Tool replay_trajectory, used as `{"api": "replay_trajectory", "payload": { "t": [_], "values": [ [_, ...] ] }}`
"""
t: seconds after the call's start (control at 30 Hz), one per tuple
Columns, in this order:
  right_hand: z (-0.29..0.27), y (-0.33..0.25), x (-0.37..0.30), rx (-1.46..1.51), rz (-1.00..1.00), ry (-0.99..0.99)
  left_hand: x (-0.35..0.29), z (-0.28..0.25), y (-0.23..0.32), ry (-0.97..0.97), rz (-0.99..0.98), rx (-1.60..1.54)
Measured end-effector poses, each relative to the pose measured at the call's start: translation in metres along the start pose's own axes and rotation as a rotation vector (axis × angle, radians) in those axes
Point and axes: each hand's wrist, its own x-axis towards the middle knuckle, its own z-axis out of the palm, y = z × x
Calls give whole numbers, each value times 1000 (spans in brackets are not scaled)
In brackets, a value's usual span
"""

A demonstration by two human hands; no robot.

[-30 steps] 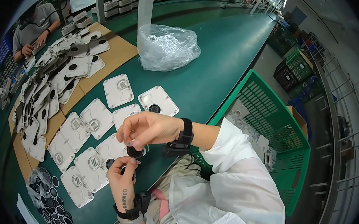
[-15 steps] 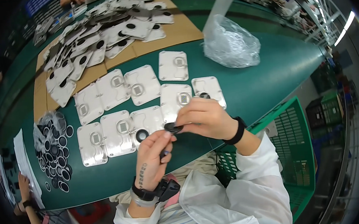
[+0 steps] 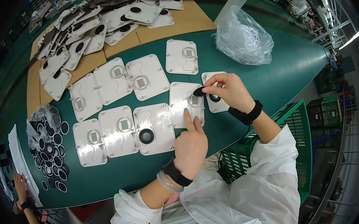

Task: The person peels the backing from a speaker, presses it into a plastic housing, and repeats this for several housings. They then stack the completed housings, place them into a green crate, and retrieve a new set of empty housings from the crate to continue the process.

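Note:
Between thumb and fingers, my right hand [image 3: 231, 94] pinches a thin black round piece [image 3: 199, 92]. It is tilted over the round slotted grille of a white plastic panel [image 3: 180, 107]. On the lower part of that same panel my left hand [image 3: 192, 147] rests with fingertips stretched out, holding nothing. Partly behind my right hand lies another white panel [image 3: 211, 76] with a dark round part in it. To the left, a panel [image 3: 159, 118] carries a black ringed speaker-like disc [image 3: 146, 136]. Several more white panels [image 3: 119, 150] lie in two rows, their slotted grilles bare.
A heap of white panels [image 3: 142, 14] with black discs covers cardboard [image 3: 156, 34] at the back. Loose black discs with pale rims [image 3: 53, 157] lie at the left. A clear plastic bag [image 3: 244, 37] sits at the right, above a green basket [image 3: 302, 144]. Another person's hand [image 3: 20, 186] is far left.
My hands were together in front of the panels, both on a black round piece. The right has moved up and right with it; the left has let go and reached onto the panel.

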Motion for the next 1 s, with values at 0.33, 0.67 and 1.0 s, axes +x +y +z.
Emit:
{"api": "replay_trajectory", "payload": {
  "t": [0.33, 0.67, 1.0],
  "values": [
    [11, 27, -5, 79, 83, -140, 0, 8, 1, 78, 35, -58],
    [13, 30, -3, 44, 79, -152, 0, 8, 1, 83, 28, -33],
    [14, 31, -3, 101, 84, -124, 0, 10, -1, 97, 35, -56]
  ]
}}
